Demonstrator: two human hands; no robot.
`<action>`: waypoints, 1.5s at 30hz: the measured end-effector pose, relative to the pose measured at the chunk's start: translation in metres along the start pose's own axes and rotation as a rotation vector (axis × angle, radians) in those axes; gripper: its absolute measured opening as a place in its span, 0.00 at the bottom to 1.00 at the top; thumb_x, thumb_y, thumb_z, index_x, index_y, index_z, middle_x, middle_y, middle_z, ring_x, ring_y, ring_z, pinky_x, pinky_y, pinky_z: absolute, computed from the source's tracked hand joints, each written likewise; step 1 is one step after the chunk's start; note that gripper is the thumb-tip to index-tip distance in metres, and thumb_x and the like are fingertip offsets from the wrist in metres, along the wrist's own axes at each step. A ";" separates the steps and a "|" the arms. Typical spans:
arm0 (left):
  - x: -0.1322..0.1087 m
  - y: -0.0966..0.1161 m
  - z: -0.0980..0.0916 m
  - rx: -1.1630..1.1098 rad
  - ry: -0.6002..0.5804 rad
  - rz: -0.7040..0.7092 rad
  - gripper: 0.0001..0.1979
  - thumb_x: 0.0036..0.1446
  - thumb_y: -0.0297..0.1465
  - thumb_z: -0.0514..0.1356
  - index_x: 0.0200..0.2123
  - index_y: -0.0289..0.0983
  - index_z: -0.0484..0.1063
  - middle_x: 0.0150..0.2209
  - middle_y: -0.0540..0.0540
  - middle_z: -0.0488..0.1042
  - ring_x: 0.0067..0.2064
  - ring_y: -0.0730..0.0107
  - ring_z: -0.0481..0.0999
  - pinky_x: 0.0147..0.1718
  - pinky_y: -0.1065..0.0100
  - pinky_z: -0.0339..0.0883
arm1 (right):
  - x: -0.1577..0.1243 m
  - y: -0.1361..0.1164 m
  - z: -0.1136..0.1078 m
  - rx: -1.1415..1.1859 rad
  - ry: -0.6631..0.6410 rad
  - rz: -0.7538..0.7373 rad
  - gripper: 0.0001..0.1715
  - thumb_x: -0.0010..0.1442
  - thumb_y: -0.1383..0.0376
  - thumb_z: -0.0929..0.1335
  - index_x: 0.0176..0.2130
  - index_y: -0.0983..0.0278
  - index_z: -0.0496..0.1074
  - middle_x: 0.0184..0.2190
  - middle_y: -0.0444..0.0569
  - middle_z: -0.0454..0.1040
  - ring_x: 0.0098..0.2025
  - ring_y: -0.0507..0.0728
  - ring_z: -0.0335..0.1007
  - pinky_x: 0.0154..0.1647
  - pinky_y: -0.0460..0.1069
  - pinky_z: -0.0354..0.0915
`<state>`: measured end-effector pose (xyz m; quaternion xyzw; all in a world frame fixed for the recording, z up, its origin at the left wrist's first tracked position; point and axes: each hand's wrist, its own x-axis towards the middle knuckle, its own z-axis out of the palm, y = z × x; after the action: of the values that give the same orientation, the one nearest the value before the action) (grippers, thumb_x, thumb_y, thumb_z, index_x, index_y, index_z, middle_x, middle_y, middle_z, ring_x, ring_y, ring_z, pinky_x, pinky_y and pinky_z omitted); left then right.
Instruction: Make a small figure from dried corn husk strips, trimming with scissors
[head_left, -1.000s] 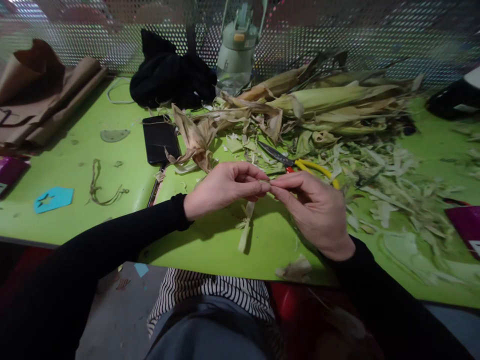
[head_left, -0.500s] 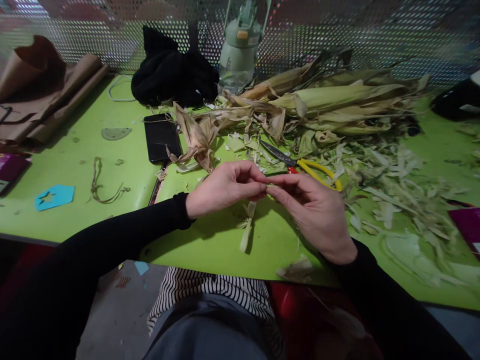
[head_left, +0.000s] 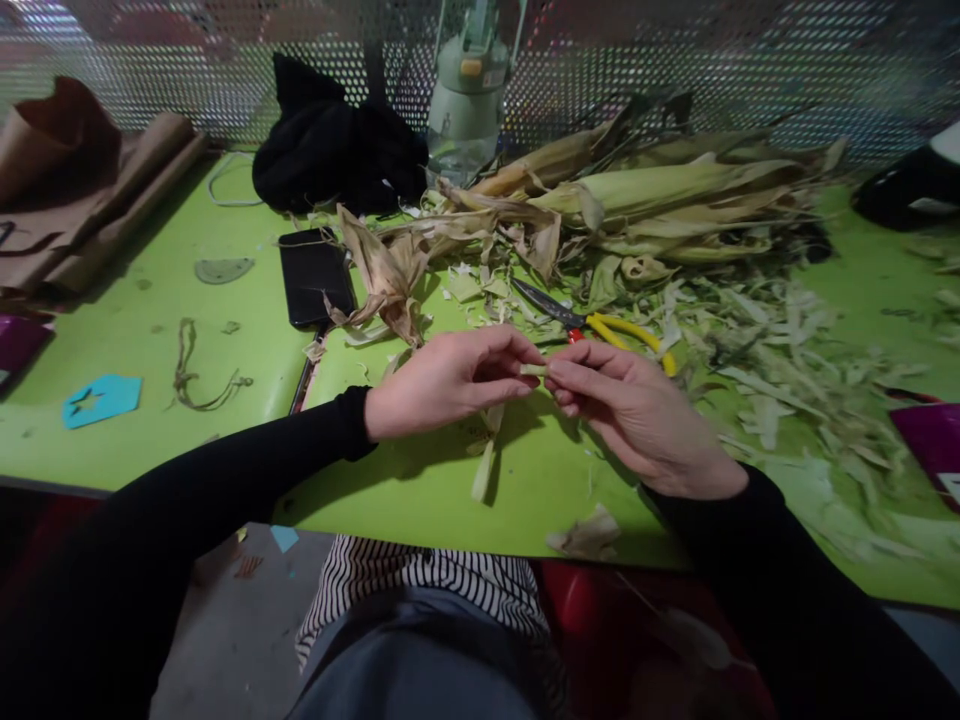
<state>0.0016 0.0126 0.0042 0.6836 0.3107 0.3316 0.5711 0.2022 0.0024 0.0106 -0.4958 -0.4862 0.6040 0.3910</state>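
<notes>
A short, pale green strip of corn husk (head_left: 533,370) spans the small gap between my hands. My right hand (head_left: 645,415) pinches it between thumb and fingertips. The fingertips of my left hand (head_left: 454,385) close around its other end, thumb below and index finger above. Under my left hand a longer husk strip (head_left: 487,465) points down toward the table's front edge; whether it joins the held piece is hidden. Just beyond my fingers lie scissors (head_left: 574,318) with yellow and red handles, blades pointing up left.
Corn husks (head_left: 660,195) are heaped at the back, with shredded husk (head_left: 780,370) to the right. A phone (head_left: 316,278), black cloth (head_left: 337,150) and water bottle (head_left: 466,110) stand or lie behind. Brown paper (head_left: 97,190), twine (head_left: 187,370) and a blue cutout (head_left: 101,400) are left.
My right hand has shifted slightly right and turned, so the short husk strip now shows between my fingertips. The left hand has barely moved; the whole view has shifted a little.
</notes>
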 end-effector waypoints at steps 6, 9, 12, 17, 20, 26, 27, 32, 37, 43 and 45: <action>0.000 -0.002 0.000 0.037 0.020 -0.073 0.10 0.60 0.33 0.62 0.39 0.32 0.70 0.32 0.47 0.76 0.33 0.75 0.75 0.34 0.71 0.69 | -0.003 0.002 0.001 -0.148 -0.042 -0.030 0.16 0.49 0.54 0.78 0.29 0.63 0.75 0.24 0.41 0.71 0.25 0.48 0.62 0.26 0.46 0.59; 0.001 -0.005 0.000 0.047 0.008 -0.161 0.06 0.59 0.30 0.61 0.36 0.32 0.69 0.29 0.49 0.74 0.29 0.77 0.72 0.30 0.73 0.67 | -0.004 0.004 0.001 -0.352 -0.041 -0.098 0.18 0.51 0.52 0.77 0.33 0.62 0.76 0.26 0.42 0.73 0.27 0.50 0.65 0.28 0.47 0.60; 0.001 -0.004 0.000 0.068 0.009 -0.162 0.06 0.60 0.30 0.61 0.36 0.31 0.70 0.29 0.49 0.74 0.29 0.77 0.72 0.30 0.73 0.66 | -0.005 0.003 0.000 -0.428 -0.029 -0.126 0.19 0.52 0.50 0.76 0.35 0.62 0.77 0.25 0.43 0.73 0.27 0.51 0.65 0.27 0.47 0.59; -0.004 0.016 -0.006 0.325 0.107 0.051 0.10 0.64 0.34 0.59 0.40 0.32 0.73 0.35 0.47 0.77 0.33 0.76 0.72 0.33 0.72 0.66 | -0.005 -0.002 -0.002 -0.369 0.020 -0.183 0.17 0.52 0.51 0.76 0.34 0.62 0.78 0.25 0.42 0.74 0.26 0.50 0.66 0.28 0.47 0.62; -0.019 0.032 -0.012 0.602 0.094 0.080 0.06 0.63 0.31 0.59 0.38 0.34 0.74 0.37 0.47 0.77 0.36 0.74 0.73 0.38 0.70 0.66 | -0.005 -0.002 -0.005 -0.291 0.054 -0.213 0.14 0.52 0.54 0.76 0.32 0.61 0.77 0.26 0.42 0.73 0.26 0.49 0.66 0.28 0.47 0.63; -0.050 0.017 0.003 1.024 -0.082 -0.116 0.10 0.61 0.31 0.61 0.43 0.33 0.77 0.41 0.41 0.77 0.43 0.61 0.72 0.46 0.59 0.66 | -0.007 0.000 -0.004 -0.212 -0.007 -0.238 0.10 0.53 0.57 0.76 0.32 0.61 0.78 0.26 0.41 0.73 0.26 0.49 0.66 0.29 0.46 0.64; -0.050 0.012 0.007 0.976 -0.074 -0.113 0.11 0.62 0.32 0.61 0.45 0.33 0.76 0.42 0.41 0.77 0.43 0.62 0.72 0.46 0.60 0.66 | -0.008 0.001 -0.003 -0.209 -0.021 -0.237 0.11 0.53 0.57 0.76 0.32 0.61 0.78 0.26 0.41 0.73 0.26 0.49 0.67 0.29 0.47 0.64; -0.040 0.005 0.013 0.500 0.010 -0.133 0.07 0.62 0.31 0.61 0.40 0.33 0.75 0.33 0.47 0.75 0.33 0.72 0.71 0.35 0.69 0.65 | -0.010 -0.001 -0.001 -0.116 -0.043 -0.260 0.11 0.52 0.57 0.77 0.31 0.61 0.78 0.26 0.41 0.73 0.26 0.49 0.67 0.29 0.47 0.66; -0.030 0.013 0.012 -0.103 0.019 -0.197 0.10 0.61 0.30 0.63 0.44 0.32 0.75 0.38 0.46 0.78 0.37 0.74 0.75 0.40 0.70 0.68 | -0.017 -0.011 -0.002 0.102 0.046 -0.333 0.11 0.48 0.58 0.80 0.30 0.57 0.78 0.26 0.40 0.74 0.25 0.48 0.66 0.28 0.47 0.67; -0.019 0.012 0.015 -0.303 0.066 -0.151 0.10 0.60 0.31 0.65 0.43 0.33 0.72 0.35 0.47 0.78 0.35 0.76 0.74 0.37 0.72 0.67 | -0.023 -0.006 -0.003 0.046 -0.023 -0.410 0.10 0.52 0.57 0.78 0.33 0.57 0.79 0.25 0.39 0.73 0.25 0.48 0.67 0.26 0.45 0.66; -0.016 0.010 0.017 -0.324 0.104 -0.149 0.10 0.59 0.32 0.65 0.41 0.33 0.70 0.32 0.48 0.76 0.32 0.77 0.73 0.35 0.72 0.66 | -0.023 -0.004 -0.004 -0.007 0.010 -0.410 0.10 0.53 0.57 0.77 0.34 0.58 0.78 0.26 0.40 0.74 0.24 0.48 0.66 0.25 0.45 0.66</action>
<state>0.0063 -0.0114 0.0108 0.5397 0.3323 0.3688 0.6798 0.2103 -0.0177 0.0193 -0.3908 -0.5770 0.5077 0.5066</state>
